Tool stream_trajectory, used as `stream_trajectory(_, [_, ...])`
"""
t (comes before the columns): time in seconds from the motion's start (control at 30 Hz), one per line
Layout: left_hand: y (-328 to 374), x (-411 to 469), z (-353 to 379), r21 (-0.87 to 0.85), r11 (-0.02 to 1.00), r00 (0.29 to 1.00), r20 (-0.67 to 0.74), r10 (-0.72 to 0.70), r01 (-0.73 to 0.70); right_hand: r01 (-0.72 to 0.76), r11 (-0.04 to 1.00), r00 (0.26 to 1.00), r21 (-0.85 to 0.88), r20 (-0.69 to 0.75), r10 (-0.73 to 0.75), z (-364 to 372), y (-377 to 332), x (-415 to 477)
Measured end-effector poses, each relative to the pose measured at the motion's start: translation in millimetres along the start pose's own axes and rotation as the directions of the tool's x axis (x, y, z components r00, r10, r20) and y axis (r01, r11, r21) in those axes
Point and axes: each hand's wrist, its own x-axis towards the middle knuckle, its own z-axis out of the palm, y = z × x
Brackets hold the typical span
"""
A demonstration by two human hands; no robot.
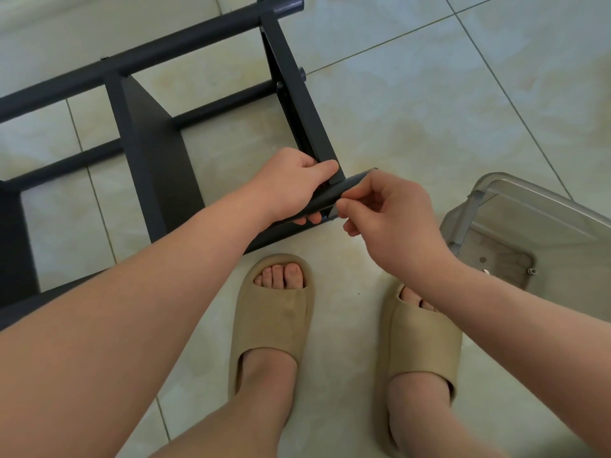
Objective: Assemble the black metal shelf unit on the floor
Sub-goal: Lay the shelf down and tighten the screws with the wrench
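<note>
Glossy pale marbled floor tiles (429, 94), perhaps daylit

Head-cam view, person seen from arms down. L forearm (148, 269) + R forearm (529, 312) bare to frame edge. L hand (294, 183), R hand (393, 219) bare. Footwear: matching tan foam slides, L slide (274, 312), R slide (420, 338). Each w/ one wide moulded strap, open toe, thick rounded sole rim, matte finish. Faint darker scuffs on L strap. Toes show at front openings. Ankles + lower legs bare.
</note>
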Motion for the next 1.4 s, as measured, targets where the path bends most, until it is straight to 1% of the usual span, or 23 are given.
stream_trajectory(0.1, [0, -1, 1, -0.004, 1.000, 1.000, 0.000, 0.000, 0.000, 0.068, 0.983, 0.998, -0.169, 0.024, -0.065, -1, -3, 5])
stream_trajectory(0.2, [0, 0, 0, -0.015, 1.000, 1.000, 0.003, -0.008, 0.008, 0.106, 0.966, 0.994, -0.236, 0.050, -0.097, -3, -6, 8])
stream_trajectory(0.27, [1, 0, 0, -0.022, 1.000, 1.000, 0.000, -0.010, 0.010, 0.105, 0.956, 0.994, -0.276, 0.064, -0.091, -5, -9, 11])
stream_trajectory(0.37, [1, 1, 0, -0.042, 0.999, 1.000, -0.007, -0.005, 0.004, 0.080, 0.961, 0.995, -0.266, 0.074, -0.063, -10, -11, 16])
stream_trajectory(0.5, [-1, 0, -1, -0.067, 0.998, 1.000, 0.001, -0.012, 0.012, 0.161, 0.925, 0.985, -0.345, 0.116, -0.128, -11, -11, 16])
stream_trajectory(0.6, [-2, 0, 0, -0.071, 0.997, 1.000, 0.002, -0.016, 0.016, 0.148, 0.935, 0.983, -0.323, 0.154, -0.102, -13, -8, 15])
stream_trajectory(0.7, [-1, -1, 1, -0.074, 0.997, 1.000, -0.003, -0.016, 0.016, 0.125, 0.937, 0.985, -0.325, 0.150, -0.080, -16, -8, 18])
stream_trajectory(0.8, [-1, -1, 0, -0.091, 0.996, 1.000, 0.003, -0.025, 0.025, 0.116, 0.938, 0.990, -0.326, 0.113, -0.084, -17, -8, 20])
stream_trajectory(0.9, [-2, -3, 2, -0.087, 0.996, 1.000, -0.012, -0.020, 0.018, 0.172, 0.912, 0.983, -0.372, 0.124, -0.135, -15, -6, 19])
stream_trajectory(0.97, [-2, -3, 3, -0.087, 0.996, 0.999, -0.032, -0.010, 0.007, 0.177, 0.913, 0.982, -0.368, 0.125, -0.140, -16, -7, 20])
stream_trajectory(1.13, [-3, -3, 2, -0.088, 0.996, 0.999, -0.033, -0.002, -0.001, 0.193, 0.841, 0.980, -0.506, 0.144, -0.138, -24, -10, 31])
stream_trajectory(1.27, [-1, -3, 2, -0.077, 0.997, 1.000, -0.027, -0.009, 0.006, 0.220, 0.842, 0.973, -0.493, 0.175, -0.152, -26, -7, 34])
stream_trajectory(1.4, [0, -2, 0, -0.074, 0.997, 1.000, -0.024, -0.012, 0.010, 0.224, 0.849, 0.973, -0.479, 0.163, -0.165, -25, -5, 37])
